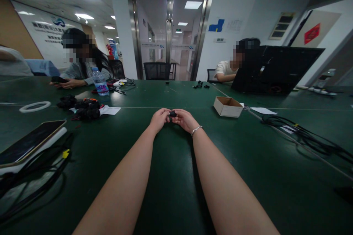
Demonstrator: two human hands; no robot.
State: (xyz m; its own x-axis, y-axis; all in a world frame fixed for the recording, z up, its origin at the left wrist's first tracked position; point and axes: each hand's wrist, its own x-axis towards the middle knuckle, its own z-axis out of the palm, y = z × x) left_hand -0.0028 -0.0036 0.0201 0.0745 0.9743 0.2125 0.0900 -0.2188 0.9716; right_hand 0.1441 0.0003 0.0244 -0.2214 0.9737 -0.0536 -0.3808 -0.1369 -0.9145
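Both my hands meet over the middle of the green table (171, 147). Between their fingers is a small black piece (172, 114), too small to name more closely, with a light, shiny bit at its left end. My left hand (160, 120) is closed on that left end. From the other side, my right hand (186, 120) pinches the dark body of the piece; a silver bracelet (196, 130) circles its wrist. To the right of the hands stands a small open cardboard box (228, 107). Several small black parts (200, 85) lie farther back on the table.
Black gear (87, 109), a white ring (35, 107), a phone (31, 141) and cables (62, 169) lie on the left. A water bottle (100, 82) stands near a seated person. At right are black cables (306, 132) and a monitor (275, 69), with another person behind it.
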